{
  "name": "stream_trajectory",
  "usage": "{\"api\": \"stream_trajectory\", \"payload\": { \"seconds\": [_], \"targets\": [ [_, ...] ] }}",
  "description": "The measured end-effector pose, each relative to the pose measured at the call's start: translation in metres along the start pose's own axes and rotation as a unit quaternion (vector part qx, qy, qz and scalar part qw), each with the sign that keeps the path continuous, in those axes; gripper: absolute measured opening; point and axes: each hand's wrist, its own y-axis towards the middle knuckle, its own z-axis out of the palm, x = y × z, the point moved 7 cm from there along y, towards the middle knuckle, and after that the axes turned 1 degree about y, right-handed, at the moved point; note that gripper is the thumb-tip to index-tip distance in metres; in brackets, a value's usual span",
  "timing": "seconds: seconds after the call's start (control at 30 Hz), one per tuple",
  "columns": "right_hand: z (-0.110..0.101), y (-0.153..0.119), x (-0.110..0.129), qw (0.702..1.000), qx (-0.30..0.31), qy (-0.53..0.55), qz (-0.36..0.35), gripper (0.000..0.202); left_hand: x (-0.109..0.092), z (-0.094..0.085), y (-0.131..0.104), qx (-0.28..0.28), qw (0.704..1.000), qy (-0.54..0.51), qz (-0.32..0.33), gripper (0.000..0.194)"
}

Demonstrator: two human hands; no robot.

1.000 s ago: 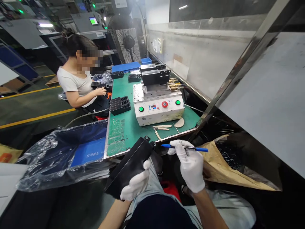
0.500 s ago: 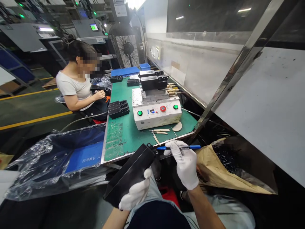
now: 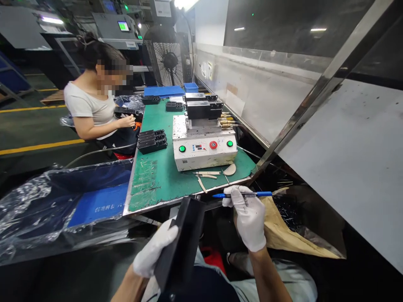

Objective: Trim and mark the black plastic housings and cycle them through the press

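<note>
Gripped by my left hand (image 3: 155, 249) in a white glove is a long black box-shaped housing (image 3: 184, 239), tilted, its far end near the table's front edge. The thumb lies along its left side; the other fingers are partly hidden behind it. My right hand (image 3: 250, 218), also gloved in white, pinches a blue pen (image 3: 262, 194) held level. The pen's blue tip points left towards the housing's far end, apart from it. Beyond my hands, cream-handled pliers (image 3: 206, 176) and a half-round pale piece (image 3: 229, 169) lie on the green table (image 3: 146, 184).
A white machine (image 3: 204, 155) with green and red buttons stands on the table, black parts on top. More black housings (image 3: 152, 141) lie left of it. A co-worker (image 3: 91, 96) sits at left. A plastic-lined blue bin (image 3: 97, 205) and a brown sack (image 3: 292, 239) flank me.
My left hand has shifted its grip and turned the black housing more upright, showing another side. My right hand with the pen has moved slightly right. The camera view has shifted a little.
</note>
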Motion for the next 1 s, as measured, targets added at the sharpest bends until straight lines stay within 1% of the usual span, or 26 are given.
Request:
{"api": "stream_trajectory", "payload": {
  "seconds": [0.03, 0.07, 0.13, 0.2, 0.23, 0.33, 0.4, 0.5, 0.6, 0.7, 0.77, 0.83, 0.9, 0.93, 1.0],
  "targets": [
    [0.001, -0.001, 0.005, 1.000, 0.015, -0.010, -0.004, 0.023, -0.007, 0.000, -0.002, -0.009, 1.000, 0.026, 0.009, 0.060],
    [0.003, -0.002, 0.009, 0.999, 0.032, -0.024, -0.009, 0.025, -0.012, 0.002, -0.003, -0.007, 0.999, 0.048, 0.003, 0.053],
    [0.008, -0.004, 0.015, 0.996, 0.065, -0.058, -0.022, 0.026, -0.017, 0.006, -0.003, -0.006, 0.995, 0.101, -0.025, 0.040],
    [0.013, -0.005, 0.017, 0.991, 0.088, -0.098, -0.034, 0.027, -0.020, 0.008, -0.004, -0.011, 0.988, 0.144, -0.046, 0.031],
    [0.014, -0.004, 0.016, 0.988, 0.093, -0.118, -0.041, 0.028, -0.022, 0.010, -0.004, -0.011, 0.988, 0.148, -0.049, 0.029],
    [0.009, -0.001, 0.014, 0.978, 0.074, -0.177, -0.077, 0.028, -0.029, 0.013, -0.005, -0.002, 0.990, 0.136, -0.037, 0.025],
    [0.004, 0.000, 0.014, 0.977, 0.052, -0.186, -0.092, 0.026, -0.031, 0.014, -0.006, 0.003, 0.990, 0.133, -0.036, 0.022],
    [0.007, 0.000, 0.013, 0.985, 0.055, -0.147, -0.069, 0.025, -0.033, 0.016, -0.005, 0.006, 0.989, 0.140, -0.041, 0.022],
    [0.023, -0.001, 0.015, 0.989, 0.087, -0.107, -0.046, 0.026, -0.036, 0.021, -0.003, 0.020, 0.990, 0.135, -0.029, 0.030],
    [0.036, 0.002, 0.017, 0.987, 0.103, -0.107, -0.060, 0.027, -0.037, 0.025, -0.003, 0.024, 0.991, 0.131, -0.018, 0.035],
    [0.037, 0.005, 0.017, 0.983, 0.090, -0.133, -0.084, 0.027, -0.036, 0.025, -0.003, 0.020, 0.991, 0.132, -0.020, 0.035],
    [0.031, 0.007, 0.017, 0.981, 0.063, -0.157, -0.100, 0.025, -0.035, 0.025, -0.003, 0.019, 0.990, 0.134, -0.025, 0.033],
    [0.027, 0.006, 0.017, 0.982, 0.051, -0.154, -0.094, 0.025, -0.034, 0.025, -0.002, 0.022, 0.990, 0.135, -0.023, 0.034],
    [0.026, 0.004, 0.017, 0.984, 0.058, -0.144, -0.084, 0.025, -0.033, 0.025, -0.001, 0.020, 0.990, 0.137, -0.021, 0.035],
    [0.030, -0.001, 0.018, 0.986, 0.094, -0.119, -0.063, 0.026, -0.033, 0.024, 0.000, 0.011, 0.989, 0.147, -0.016, 0.036]
  ]
}}
